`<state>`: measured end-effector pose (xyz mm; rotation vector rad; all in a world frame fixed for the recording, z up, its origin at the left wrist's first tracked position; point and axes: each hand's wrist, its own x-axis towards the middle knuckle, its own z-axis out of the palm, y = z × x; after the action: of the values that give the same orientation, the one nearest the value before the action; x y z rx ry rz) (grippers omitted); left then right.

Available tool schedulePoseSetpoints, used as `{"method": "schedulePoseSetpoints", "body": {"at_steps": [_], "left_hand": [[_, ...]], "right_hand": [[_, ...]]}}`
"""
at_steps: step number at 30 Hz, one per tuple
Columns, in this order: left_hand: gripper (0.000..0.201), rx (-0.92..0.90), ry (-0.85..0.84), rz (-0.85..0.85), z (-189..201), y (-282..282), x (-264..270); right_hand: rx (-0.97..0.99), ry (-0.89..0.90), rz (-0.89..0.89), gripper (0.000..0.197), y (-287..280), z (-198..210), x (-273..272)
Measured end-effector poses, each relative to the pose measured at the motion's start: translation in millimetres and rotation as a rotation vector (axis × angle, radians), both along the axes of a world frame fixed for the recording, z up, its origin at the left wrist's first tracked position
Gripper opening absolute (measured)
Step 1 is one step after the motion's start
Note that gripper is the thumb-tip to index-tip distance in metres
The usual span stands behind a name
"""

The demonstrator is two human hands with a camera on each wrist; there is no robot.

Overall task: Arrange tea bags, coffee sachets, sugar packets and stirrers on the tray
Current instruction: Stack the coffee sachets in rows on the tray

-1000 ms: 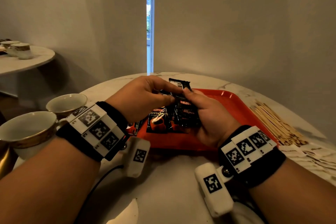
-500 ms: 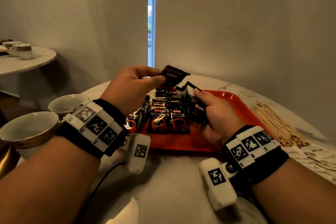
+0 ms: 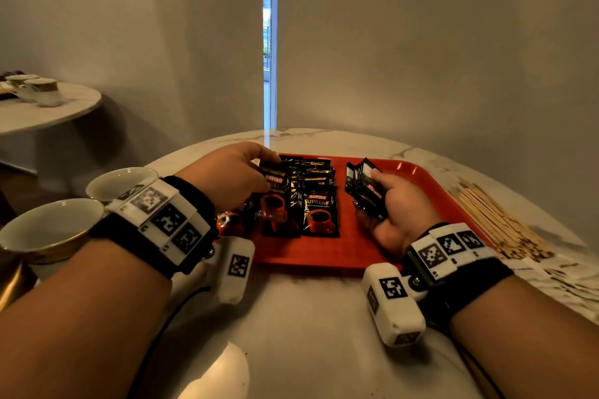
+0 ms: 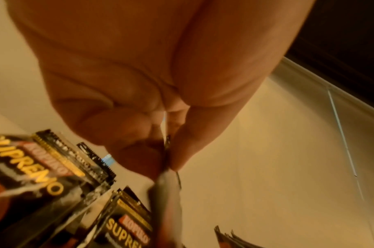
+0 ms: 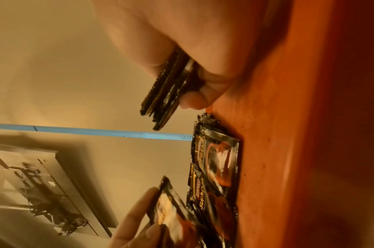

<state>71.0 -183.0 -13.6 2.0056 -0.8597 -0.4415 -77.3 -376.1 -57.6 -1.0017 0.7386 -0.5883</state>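
Note:
A red tray (image 3: 405, 197) lies on the round marble table. Several black coffee sachets (image 3: 319, 204) lie on its left part in overlapping rows. My left hand (image 3: 246, 178) pinches one black coffee sachet (image 3: 275, 194) by its top edge and holds it low over the left row; the left wrist view shows thumb and fingers (image 4: 139, 161) pinched on the sachet edge (image 4: 167, 188). My right hand (image 3: 385, 204) grips a stack of coffee sachets (image 3: 364, 188) over the tray's middle, seen edge-on as the stack (image 5: 162, 94) in the right wrist view, just above the tray (image 5: 288, 134).
Wooden stirrers (image 3: 496, 217) lie in a bundle on the table right of the tray, with pale paper packets (image 3: 564, 275) nearer the front right. Two white cups (image 3: 48, 230) stand at the left edge. A second round table (image 3: 48, 110) with cups stands at the far left.
My left hand took one sachet from the stack, lifted it, then brought it down to the left row on the tray. My right hand with the stack moved right and away from the laid sachets.

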Motion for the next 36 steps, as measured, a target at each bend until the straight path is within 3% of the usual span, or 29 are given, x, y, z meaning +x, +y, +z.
{"method": "schedulePoseSetpoints", "body": {"at_steps": [18, 36], "left_hand": [[0.034, 0.016, 0.270, 0.030, -12.1, -8.2, -1.5], [0.039, 0.062, 0.135, 0.039, -7.0, -8.2, -12.3]], "right_hand": [[0.009, 0.017, 0.016, 0.027, 1.0, -0.5, -0.1], [-0.004, -0.006, 0.026, 0.029, 2.1, -0.6, -0.9]]}}
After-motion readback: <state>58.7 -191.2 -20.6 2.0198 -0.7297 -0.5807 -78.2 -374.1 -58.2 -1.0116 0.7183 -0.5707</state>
